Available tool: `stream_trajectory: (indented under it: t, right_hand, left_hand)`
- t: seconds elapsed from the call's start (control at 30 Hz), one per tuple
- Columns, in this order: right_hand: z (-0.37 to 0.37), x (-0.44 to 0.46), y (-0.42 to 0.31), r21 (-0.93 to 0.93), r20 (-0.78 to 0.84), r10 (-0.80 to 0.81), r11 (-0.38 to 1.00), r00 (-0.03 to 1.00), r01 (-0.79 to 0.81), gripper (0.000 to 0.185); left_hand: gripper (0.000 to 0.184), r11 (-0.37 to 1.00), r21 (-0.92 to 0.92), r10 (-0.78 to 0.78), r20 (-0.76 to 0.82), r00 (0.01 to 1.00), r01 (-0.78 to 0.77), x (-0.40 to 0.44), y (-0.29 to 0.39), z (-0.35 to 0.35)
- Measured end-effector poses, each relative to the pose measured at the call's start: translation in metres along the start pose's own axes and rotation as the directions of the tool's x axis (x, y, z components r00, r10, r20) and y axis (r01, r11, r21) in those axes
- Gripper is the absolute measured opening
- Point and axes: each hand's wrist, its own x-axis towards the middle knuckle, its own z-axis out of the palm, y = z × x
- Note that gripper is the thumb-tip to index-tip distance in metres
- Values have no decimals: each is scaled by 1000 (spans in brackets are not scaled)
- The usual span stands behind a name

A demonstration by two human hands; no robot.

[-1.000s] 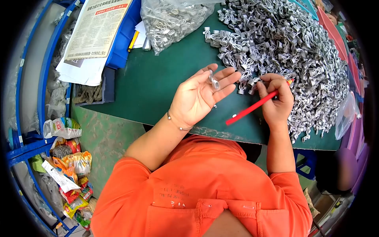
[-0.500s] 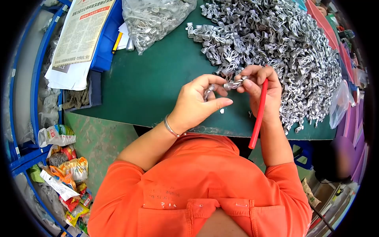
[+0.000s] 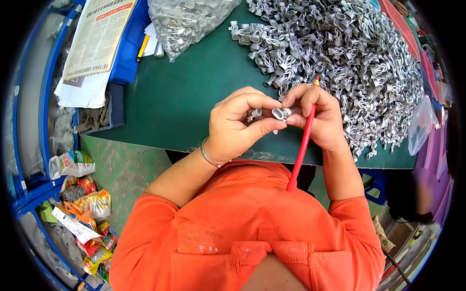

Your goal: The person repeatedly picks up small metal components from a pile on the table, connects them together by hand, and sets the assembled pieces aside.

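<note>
My left hand [image 3: 237, 116], a bracelet on its wrist, has a small silvery metal fitting [image 3: 254, 114] tucked in its curled fingers. Thumb and forefinger of that hand reach a second looped metal fitting [image 3: 280, 114], its oval opening turned up. My right hand [image 3: 324, 119] pinches this same fitting from the other side. Across the right palm lies a long red rod-like tool [image 3: 302, 150] with a yellow band near its upper tip; its lower end points at my orange shirt. A big heap of similar metal fittings [image 3: 335, 48] lies just beyond my hands.
The green tabletop [image 3: 179, 106] is under my hands. A clear bag of fittings [image 3: 189, 24] lies at the back, near a yellow marker [image 3: 143, 47]. Newspaper [image 3: 99, 43] rests by a blue bin [image 3: 128, 58] on the left. A plastic bag [image 3: 420, 126] hangs at the right edge.
Both hands have drawn together, and the left fingers now meet the fitting in the right hand. That fitting has turned to show its opening. The red tool's lower end has swung left.
</note>
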Motion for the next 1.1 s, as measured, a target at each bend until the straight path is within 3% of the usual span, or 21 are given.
stream_trajectory:
  t: [0.1, 0.17, 0.2, 0.27, 0.4, 0.67, 0.8, 0.87, 1.0, 1.1]
  right_hand:
    - [1, -2, 0, -55, 23, -21, 998, 1000, 23, 27]
    - [4, -1, 0, -76, -84, -102, 992, 991, 96, 29]
    - [-2, -1, 4, -149, -61, -190, 972, 980, 179, 32]
    - [-3, -1, 3, -126, -101, -219, 970, 971, 205, 34]
    - [-2, 0, 2, -85, -159, -202, 978, 966, 190, 38]
    - [6, -2, 1, -40, -117, -240, 971, 964, 237, 38]
    - [3, -2, 2, -143, -83, -301, 947, 950, 288, 37]
    - [1, -1, 1, -269, -109, -289, 930, 951, 251, 36]
    - [6, -2, 1, -250, -142, -297, 934, 944, 256, 34]
    - [3, -3, 0, -329, -126, -352, 897, 928, 296, 32]
  left_hand:
    - [27, 999, 38, 35, 32, 999, -37, -1, 0, -1]
    - [27, 997, 73, 34, 17, 999, -35, -1, 1, 0]
    - [27, 997, 72, 35, 17, 999, -36, -1, 0, 1]
    - [25, 977, -74, -203, -62, 977, 198, 0, -4, 3]
    - [24, 979, -74, -192, -42, 981, 188, -1, -3, 2]
    - [25, 924, -24, -381, -10, 924, 381, -1, -5, 6]
    - [24, 938, -20, -347, -36, 937, 346, -1, -4, 6]
    - [23, 974, 3, -227, -56, 972, 228, -2, -6, 3]
    - [21, 956, -53, -292, -94, 952, 288, -2, -10, 7]
    - [22, 962, 61, -263, -58, 963, 266, -2, -10, 8]
